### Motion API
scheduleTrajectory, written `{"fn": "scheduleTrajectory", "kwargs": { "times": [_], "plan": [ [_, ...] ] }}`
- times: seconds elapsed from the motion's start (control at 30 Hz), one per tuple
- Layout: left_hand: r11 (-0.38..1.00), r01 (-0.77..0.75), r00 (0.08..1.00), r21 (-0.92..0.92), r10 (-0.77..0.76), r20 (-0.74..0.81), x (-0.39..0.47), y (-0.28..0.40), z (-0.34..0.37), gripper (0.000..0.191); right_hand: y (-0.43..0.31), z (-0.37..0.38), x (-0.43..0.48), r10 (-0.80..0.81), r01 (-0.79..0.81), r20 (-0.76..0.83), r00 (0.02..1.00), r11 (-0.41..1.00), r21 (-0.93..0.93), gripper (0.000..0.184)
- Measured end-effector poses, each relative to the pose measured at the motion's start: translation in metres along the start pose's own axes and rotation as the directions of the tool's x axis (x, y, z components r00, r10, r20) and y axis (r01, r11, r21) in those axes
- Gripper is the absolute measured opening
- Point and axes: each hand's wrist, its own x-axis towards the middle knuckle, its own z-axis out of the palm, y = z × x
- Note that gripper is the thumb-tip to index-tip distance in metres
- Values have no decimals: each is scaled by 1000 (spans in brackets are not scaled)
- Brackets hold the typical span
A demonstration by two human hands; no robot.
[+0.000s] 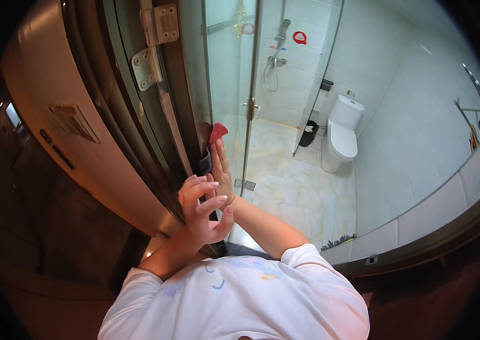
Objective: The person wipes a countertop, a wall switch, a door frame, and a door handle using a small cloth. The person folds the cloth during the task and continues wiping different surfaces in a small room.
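My right hand (223,176) lies flat with straight fingers against a cloth, whose red part (218,132) shows past the fingertips and whose dark part (206,163) shows at their left. The cloth rests on the metal edge of the door frame (199,97), beside the glass panel (231,76). Just in front of it in the view, my left hand (206,208) is raised with its fingers curled and apart. Nothing shows between them. It overlaps the lower part of my right hand, so whether the two touch I cannot tell.
Metal hinges (148,68) project from the frame at upper left, near a wooden panel with a switch plate (76,121). Beyond the glass are a door handle (252,108), a shower head (284,27), a floor drain (245,184), a black bin (309,135) and a white toilet (340,142).
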Motion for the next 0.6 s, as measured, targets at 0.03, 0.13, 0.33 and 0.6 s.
{"fn": "scheduleTrajectory", "kwargs": {
  "times": [0.03, 0.13, 0.33, 0.6],
  "plan": [
    [999, 33, 999, 33, -33, 13, -2, 2, -1, 43, 0, 0, -3, 70, -70, 42, 997, 998, 0, 65],
    [986, 136, 991, 94, -135, -16, -6, 6, 1, 47, -5, 0, 24, -23, 23, -11, 1000, 999, 33, 66],
    [975, 203, 979, 93, -204, -2, -10, 6, 5, 55, -10, -5, 133, -141, 144, -31, 990, 983, 112, 64],
    [956, 265, 954, 126, -279, 108, -19, 4, 10, 69, 15, 0, 38, 134, -126, -26, 991, 968, 216, 62]
  ]
}}
